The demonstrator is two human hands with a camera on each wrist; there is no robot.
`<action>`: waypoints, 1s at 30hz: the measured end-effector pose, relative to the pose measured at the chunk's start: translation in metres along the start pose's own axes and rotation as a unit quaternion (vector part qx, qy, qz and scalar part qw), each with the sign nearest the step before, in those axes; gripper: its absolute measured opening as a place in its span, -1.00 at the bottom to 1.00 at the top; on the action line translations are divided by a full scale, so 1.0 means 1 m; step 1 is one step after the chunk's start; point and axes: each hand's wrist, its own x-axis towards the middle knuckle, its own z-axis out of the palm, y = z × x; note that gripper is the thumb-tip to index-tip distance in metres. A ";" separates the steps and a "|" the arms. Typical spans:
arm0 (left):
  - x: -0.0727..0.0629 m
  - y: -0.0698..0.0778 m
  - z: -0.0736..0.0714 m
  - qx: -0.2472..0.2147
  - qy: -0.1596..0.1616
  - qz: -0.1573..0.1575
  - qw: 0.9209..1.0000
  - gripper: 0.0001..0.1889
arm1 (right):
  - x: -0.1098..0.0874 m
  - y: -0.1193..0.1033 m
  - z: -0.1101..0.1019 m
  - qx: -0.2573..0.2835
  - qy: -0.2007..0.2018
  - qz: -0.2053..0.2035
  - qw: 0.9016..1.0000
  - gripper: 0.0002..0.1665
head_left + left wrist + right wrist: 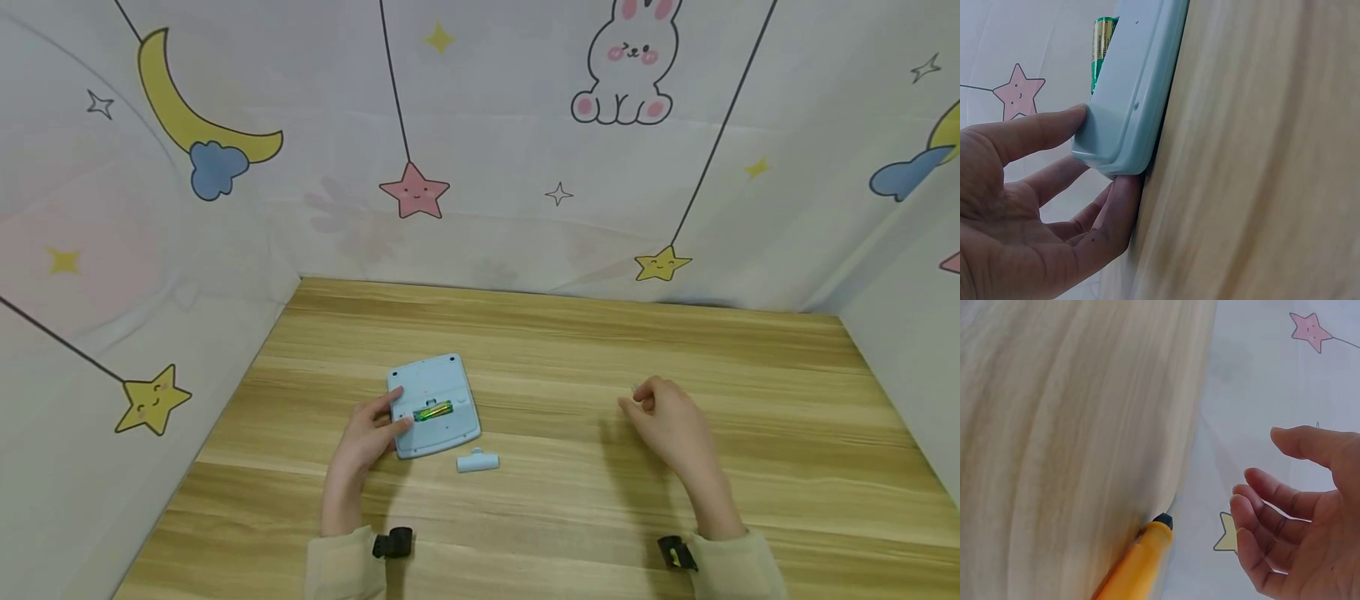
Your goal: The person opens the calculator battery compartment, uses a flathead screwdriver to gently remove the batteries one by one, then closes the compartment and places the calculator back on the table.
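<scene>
A flat light-blue device [438, 442] lies back side up on the wooden table. My left hand [372, 427] grips its left edge, thumb on the back face and other fingers at the side and underneath. A green and gold battery [433, 411] is in the uncovered compartment; in the left wrist view the battery [1102, 44] shows above the back face. The small light-blue battery cover [477, 462] lies just in front of the device. Over the table's right part, my right hand [1300, 519] has loosely bent fingers, thumb apart from them, with nothing between.
In the right wrist view, an orange handle [1138, 562] with a black collar and thin shaft, like a screwdriver, is low by the table edge. White printed cloth [510, 150] stands behind the table and along both sides.
</scene>
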 end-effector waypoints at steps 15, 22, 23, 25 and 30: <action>0.000 0.000 0.002 -0.001 -0.001 -0.002 1.000 -0.38 | 0.002 -0.016 0.001 0.010 0.018 -0.054 0.998 -0.69; 0.000 -0.001 0.003 -0.004 -0.001 -0.004 1.000 -0.38 | 0.004 -0.027 0.006 0.016 0.026 -0.081 0.996 -0.71; 0.000 -0.001 0.003 -0.005 -0.001 -0.004 1.000 -0.38 | 0.005 -0.029 0.006 0.017 0.025 -0.082 0.996 -0.71; 0.000 -0.001 0.003 -0.005 -0.002 -0.005 1.000 -0.38 | 0.005 -0.033 0.008 0.019 0.027 -0.086 0.996 -0.71; 0.001 -0.001 0.002 -0.006 -0.003 -0.007 1.000 -0.38 | 0.008 -0.046 0.011 0.030 0.032 -0.103 0.994 -0.73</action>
